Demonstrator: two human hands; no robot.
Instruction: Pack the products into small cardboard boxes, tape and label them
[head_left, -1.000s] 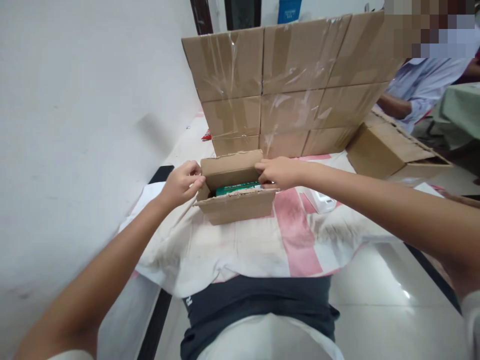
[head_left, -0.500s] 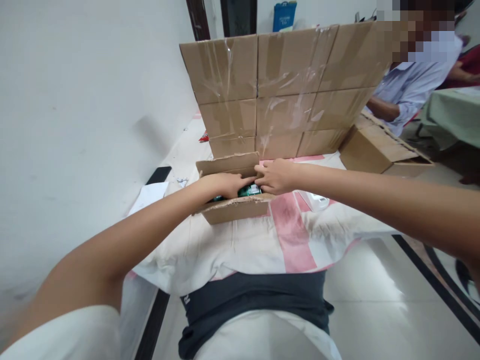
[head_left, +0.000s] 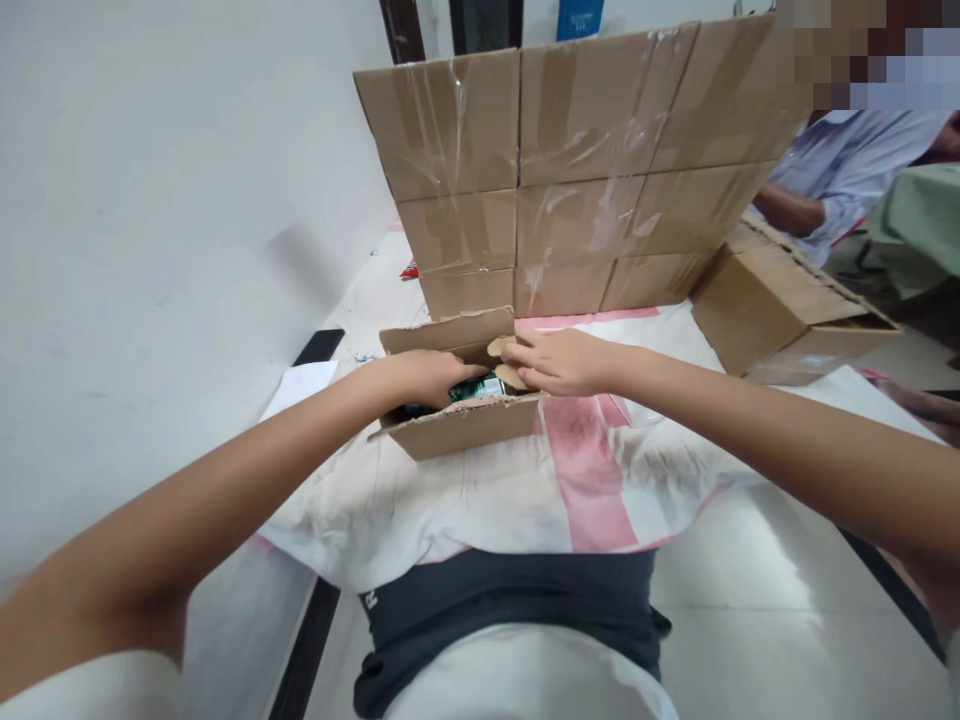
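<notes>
Green glossy packet in ragged brown cardboard box is touched by left hand, rounded tan tabs by right hand; both half-curled, grips unclear.

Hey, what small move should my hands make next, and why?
Perhaps ease the two rounded tan pieces down with the right hand, since they show at its fingertips near the right end of the open cardboard box, while the left hand reaches in beside the green item.
</notes>
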